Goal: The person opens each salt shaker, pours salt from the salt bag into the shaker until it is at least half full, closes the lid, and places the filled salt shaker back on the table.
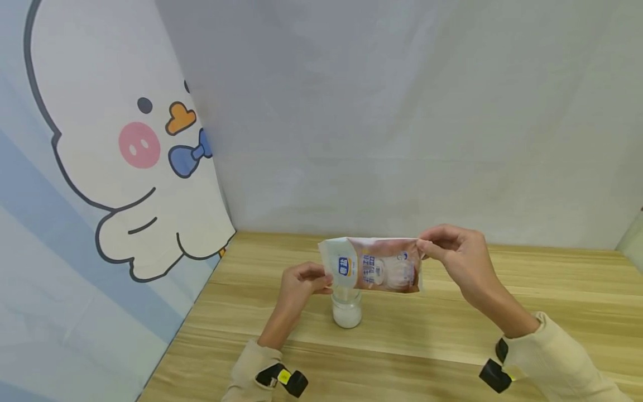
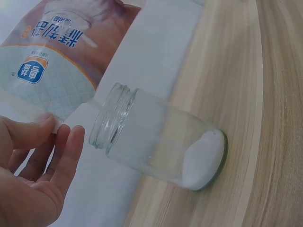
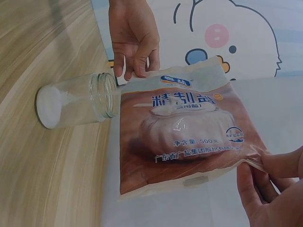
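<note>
My left hand [image 1: 301, 282] has the near corner of the salt bag [image 1: 384, 268] pinched between thumb and fingers; right hand [image 1: 464, 259] pinches the far end at its upper corner. Both grips narrow, edge only, neither hand free. Bag is on its side between them, about level in the head view, its left-end lower corner right at the mouth of the glass jar [image 1: 346, 312]. Jar stands upright on the desk [image 1: 241, 312], mouth uncovered, no hand on it. Low bed of white salt [image 2: 203, 163] at the bottom, glass bare above that.

Step in hand, my read: pouring from bag to jar, early in the fill. Pale patch between corner and mouth in the left wrist view could be salt running; can't confirm flow.

What the next move calls for: right hand up a bit so the contents feed toward the left corner, left hand holding that corner over the mouth as a spout. Small tilt only; limp bag, so it could dump in a lump or spill past the rim. Level the bag once the jar is full enough.

Pose: forearms angle in from both sides, right hand a little higher in the head view than the left. Left-hand fingers loosely bent below the thumb, beside the jar neck, apart from the glass.
</note>
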`<state>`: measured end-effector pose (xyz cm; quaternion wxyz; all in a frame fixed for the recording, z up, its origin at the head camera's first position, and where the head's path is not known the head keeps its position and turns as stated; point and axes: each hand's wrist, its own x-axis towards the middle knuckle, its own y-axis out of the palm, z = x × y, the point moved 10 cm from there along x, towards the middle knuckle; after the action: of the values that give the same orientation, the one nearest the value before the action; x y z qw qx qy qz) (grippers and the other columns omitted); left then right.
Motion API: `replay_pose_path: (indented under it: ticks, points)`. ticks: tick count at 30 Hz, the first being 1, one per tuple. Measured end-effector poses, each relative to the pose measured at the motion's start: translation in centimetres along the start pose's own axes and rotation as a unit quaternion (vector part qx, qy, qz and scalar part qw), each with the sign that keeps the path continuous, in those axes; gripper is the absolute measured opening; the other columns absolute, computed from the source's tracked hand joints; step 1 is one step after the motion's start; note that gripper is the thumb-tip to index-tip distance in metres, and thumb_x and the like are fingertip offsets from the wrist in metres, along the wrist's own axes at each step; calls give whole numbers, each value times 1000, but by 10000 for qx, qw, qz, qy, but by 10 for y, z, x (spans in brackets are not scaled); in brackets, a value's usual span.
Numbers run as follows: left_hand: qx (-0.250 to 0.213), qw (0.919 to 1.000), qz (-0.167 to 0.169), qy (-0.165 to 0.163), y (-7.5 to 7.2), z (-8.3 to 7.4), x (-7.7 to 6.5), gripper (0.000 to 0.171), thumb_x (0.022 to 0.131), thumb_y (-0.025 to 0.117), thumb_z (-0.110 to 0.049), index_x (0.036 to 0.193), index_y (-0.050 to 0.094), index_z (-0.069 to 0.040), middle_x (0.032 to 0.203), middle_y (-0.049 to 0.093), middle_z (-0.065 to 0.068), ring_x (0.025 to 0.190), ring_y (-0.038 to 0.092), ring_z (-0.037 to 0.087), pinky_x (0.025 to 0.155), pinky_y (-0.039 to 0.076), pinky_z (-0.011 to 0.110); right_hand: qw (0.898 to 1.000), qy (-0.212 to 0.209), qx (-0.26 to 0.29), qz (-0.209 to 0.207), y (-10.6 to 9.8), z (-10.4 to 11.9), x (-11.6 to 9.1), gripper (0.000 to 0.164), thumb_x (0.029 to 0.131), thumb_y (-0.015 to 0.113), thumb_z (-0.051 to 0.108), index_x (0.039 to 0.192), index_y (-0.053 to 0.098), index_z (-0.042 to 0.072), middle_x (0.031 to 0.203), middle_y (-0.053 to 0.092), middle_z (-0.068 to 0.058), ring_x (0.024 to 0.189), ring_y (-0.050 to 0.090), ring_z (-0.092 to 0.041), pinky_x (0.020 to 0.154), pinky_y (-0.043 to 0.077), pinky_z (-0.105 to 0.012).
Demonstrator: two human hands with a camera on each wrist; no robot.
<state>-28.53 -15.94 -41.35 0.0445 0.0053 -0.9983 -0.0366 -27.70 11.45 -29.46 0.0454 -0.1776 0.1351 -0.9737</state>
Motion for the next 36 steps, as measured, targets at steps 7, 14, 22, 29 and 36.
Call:
replay_pose_path:
  ticks: [7, 14, 22, 29, 36]
  points:
    - [-15, 10000, 3, 8, 0, -1, -1, 14, 79, 70, 7, 93, 66, 11, 82, 66, 15, 72, 65, 24, 70, 60, 39, 10000, -12, -49, -14, -1, 1, -1, 20, 90, 66, 13, 94, 66, -7, 81, 67, -4, 73, 64, -12, 67, 57, -24]
    - [-42, 10000, -20, 18, 0, -2, -1, 14, 79, 70, 7, 92, 66, 11, 81, 65, 14, 72, 65, 24, 69, 60, 38, 10000, -12, -62, -22, -1, 1, -1, 20, 90, 66, 13, 93, 67, -7, 81, 67, -4, 73, 63, -13, 68, 57, -24]
    - [-118, 9999, -11, 28, 0, -2, -1, 13, 79, 69, 8, 91, 66, 12, 82, 65, 16, 71, 64, 22, 69, 60, 39, 10000, -15, -42, -40, -1, 1, -1, 20, 90, 66, 12, 93, 66, -7, 80, 67, -3, 73, 63, -11, 67, 57, -23]
    - [-89, 10000, -4, 0, 0, -2, 0, 14, 79, 70, 6, 92, 66, 10, 82, 66, 14, 73, 65, 24, 70, 60, 39, 10000, -45, -71, -50, -1, 2, -1, 20, 90, 67, 13, 93, 67, -6, 81, 67, -4, 73, 63, -12, 68, 56, -23]
    - [-69, 10000, -20, -7, 0, -3, -1, 14, 79, 70, 7, 92, 66, 12, 82, 65, 14, 71, 64, 21, 70, 60, 39, 9999, -69, -63, -49, -2, 3, -2, 20, 90, 67, 14, 94, 67, -6, 82, 67, -4, 73, 64, -13, 68, 57, -23]
